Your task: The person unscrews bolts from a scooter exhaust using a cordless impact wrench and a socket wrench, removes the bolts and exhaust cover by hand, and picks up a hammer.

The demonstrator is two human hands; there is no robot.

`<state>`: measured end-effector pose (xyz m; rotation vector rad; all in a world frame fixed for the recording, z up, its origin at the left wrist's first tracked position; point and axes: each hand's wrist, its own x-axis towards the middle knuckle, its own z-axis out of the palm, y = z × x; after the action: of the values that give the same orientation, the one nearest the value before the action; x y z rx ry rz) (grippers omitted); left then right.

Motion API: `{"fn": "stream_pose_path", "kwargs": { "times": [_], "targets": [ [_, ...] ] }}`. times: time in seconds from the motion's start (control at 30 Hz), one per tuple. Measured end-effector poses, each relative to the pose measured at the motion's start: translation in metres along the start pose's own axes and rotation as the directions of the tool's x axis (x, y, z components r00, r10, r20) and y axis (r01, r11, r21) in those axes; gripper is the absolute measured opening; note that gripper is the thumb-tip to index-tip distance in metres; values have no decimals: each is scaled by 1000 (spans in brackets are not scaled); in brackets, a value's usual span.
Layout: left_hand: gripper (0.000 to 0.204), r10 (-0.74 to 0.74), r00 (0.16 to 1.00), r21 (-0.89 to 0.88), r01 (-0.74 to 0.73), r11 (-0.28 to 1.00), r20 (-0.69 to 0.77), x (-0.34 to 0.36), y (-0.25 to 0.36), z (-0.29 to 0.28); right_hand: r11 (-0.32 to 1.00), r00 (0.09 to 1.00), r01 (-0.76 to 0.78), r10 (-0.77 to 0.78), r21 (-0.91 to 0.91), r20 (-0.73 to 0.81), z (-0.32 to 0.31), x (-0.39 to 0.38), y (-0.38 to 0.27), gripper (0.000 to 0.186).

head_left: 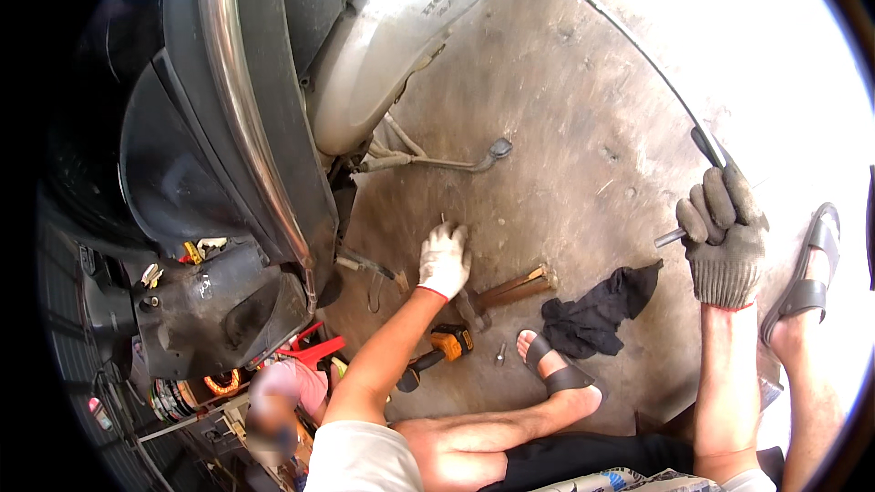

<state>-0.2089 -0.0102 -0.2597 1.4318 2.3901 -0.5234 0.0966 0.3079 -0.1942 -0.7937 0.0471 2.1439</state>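
My left hand point(445, 260), in a white work glove, reaches low over the concrete floor beside the motor scooter point(264, 128). Its fingers are closed, and a thin small tip pokes out past them; what it belongs to I cannot make out. Held up at the right, my right hand point(725, 237) wears a dirty grey glove and grips a long, thin, slightly bent dark rod point(652, 64). A short metal end point(670, 238) juts from the left side of that fist. Close below my left hand lies a hammer point(471, 310) with a wooden handle.
A yellow-and-black cordless drill point(448, 343), a small metal piece point(500, 353) and a black cloth point(602, 310) lie near my sandalled feet. The scooter's stand point(456, 162) sticks out over the floor. At lower left are a person in pink point(296, 387) and a red chair point(314, 346).
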Motion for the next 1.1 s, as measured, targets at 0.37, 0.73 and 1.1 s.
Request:
{"fn": "stream_pose_path", "kwargs": {
  "times": [0.37,0.73,1.1],
  "targets": [
    [22,-73,994,300,44,953,86,37,-21,18,983,996,-73,62,168,70,18,-11,-28,25],
    [31,255,866,-269,-392,879,-431,77,113,-99,997,955,-72,76,-22,288,80,12,-22,30],
    [32,319,577,-275,-714,644,-752,104,211,-276,991,951,-40,77,-128,299,92,13,-12,28]
  ]
}}
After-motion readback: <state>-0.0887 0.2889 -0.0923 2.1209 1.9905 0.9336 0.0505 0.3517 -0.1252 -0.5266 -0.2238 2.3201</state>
